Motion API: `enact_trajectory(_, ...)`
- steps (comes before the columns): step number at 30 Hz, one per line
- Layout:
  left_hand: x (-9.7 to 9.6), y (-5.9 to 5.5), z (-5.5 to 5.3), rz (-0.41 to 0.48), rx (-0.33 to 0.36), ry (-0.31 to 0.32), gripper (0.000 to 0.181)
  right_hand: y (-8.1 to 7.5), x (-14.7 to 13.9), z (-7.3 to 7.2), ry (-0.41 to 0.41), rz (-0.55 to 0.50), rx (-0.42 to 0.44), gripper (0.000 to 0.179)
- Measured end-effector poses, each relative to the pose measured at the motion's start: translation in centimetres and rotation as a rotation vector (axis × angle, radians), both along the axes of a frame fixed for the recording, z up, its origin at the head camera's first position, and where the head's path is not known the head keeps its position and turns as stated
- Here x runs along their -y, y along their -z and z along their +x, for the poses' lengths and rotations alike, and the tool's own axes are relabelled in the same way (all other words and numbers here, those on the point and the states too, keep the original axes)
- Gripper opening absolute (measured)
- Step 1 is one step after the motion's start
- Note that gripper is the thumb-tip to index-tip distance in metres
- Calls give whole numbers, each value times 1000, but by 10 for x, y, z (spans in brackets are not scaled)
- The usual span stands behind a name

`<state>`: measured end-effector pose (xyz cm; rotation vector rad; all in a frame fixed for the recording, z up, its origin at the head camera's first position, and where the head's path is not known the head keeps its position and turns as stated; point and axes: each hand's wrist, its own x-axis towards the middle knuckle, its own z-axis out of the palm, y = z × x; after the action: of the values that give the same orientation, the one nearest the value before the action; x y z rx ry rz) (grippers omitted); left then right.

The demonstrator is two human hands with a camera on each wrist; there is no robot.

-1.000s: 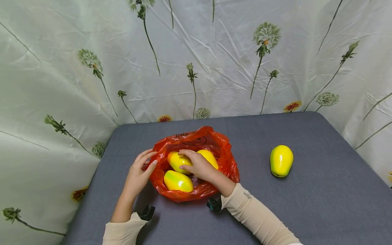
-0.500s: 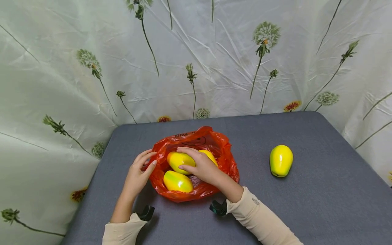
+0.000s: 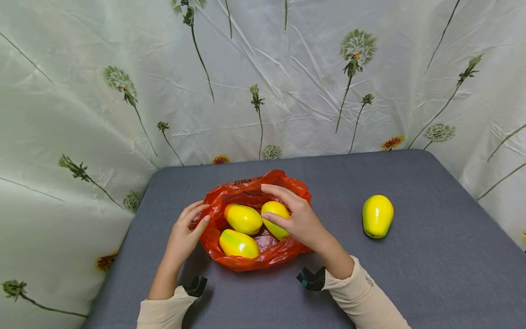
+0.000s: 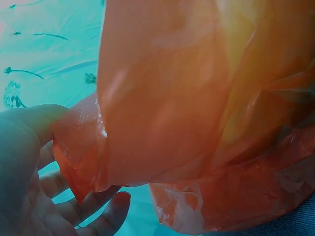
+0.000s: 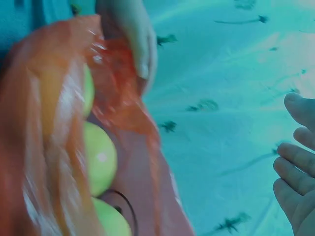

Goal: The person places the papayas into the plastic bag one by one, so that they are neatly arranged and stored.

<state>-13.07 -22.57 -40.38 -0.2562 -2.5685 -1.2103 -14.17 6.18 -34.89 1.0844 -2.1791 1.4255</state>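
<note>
A red plastic bag (image 3: 267, 262) lies with its mouth open, holding yellow-green mangoes: one at the back left (image 3: 243, 219), one at the front (image 3: 239, 244) and one at the right (image 3: 276, 220). At the bag's left rim, my left hand (image 3: 185, 233) holds the edge; in the left wrist view a fold of red film sits between thumb and fingers. My right hand (image 3: 300, 219) hovers over the bag's right side, fingers extended and thumb apart, partly covering the right mango. In the right wrist view that hand (image 5: 298, 162) is apart from the bag and holds nothing.
Another mango (image 3: 377, 216) stands alone on the grey tabletop (image 3: 431, 274), right of the bag. Behind and left of the table hangs a pale curtain (image 3: 304, 91) printed with dandelions. Each wrist carries a black device.
My right hand has let go of the back-left mango and moved right, uncovering the right mango more. The left hand stays at the rim.
</note>
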Motion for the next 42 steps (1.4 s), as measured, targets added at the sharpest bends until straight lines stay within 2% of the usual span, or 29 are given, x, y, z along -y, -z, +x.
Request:
enact_trajectory(6,1,1,0,4,-5,0,32,-6,-31,-1,104,-42,-53,56)
enact_trajectory(11,2,2,-1,10,7,-2,32,-4,-57,-5,205,-73,-82,59)
enact_trajectory(18,2,2,0,15,5,-5,32,-3,-82,-1,393,-46,-43,53)
enact_trajectory(21,2,2,-1,22,3,-5,32,0,-94,-1,450,-28,-25,50)
enact_trajectory(26,2,3,-1,19,7,-4,32,30,-127,-13,522,35,12,50)
enact_trajectory(33,3,1,-1,20,10,-4,33,115,-199,-51,696,156,58,55)
enact_trajectory(35,3,1,-1,20,12,-2,33,123,-213,-54,739,181,92,54)
enact_trajectory(37,2,1,-1,18,12,-2,33,117,-220,-50,777,208,150,54)
enact_trajectory(42,2,1,0,18,7,0,32,69,-212,-22,763,235,298,56)
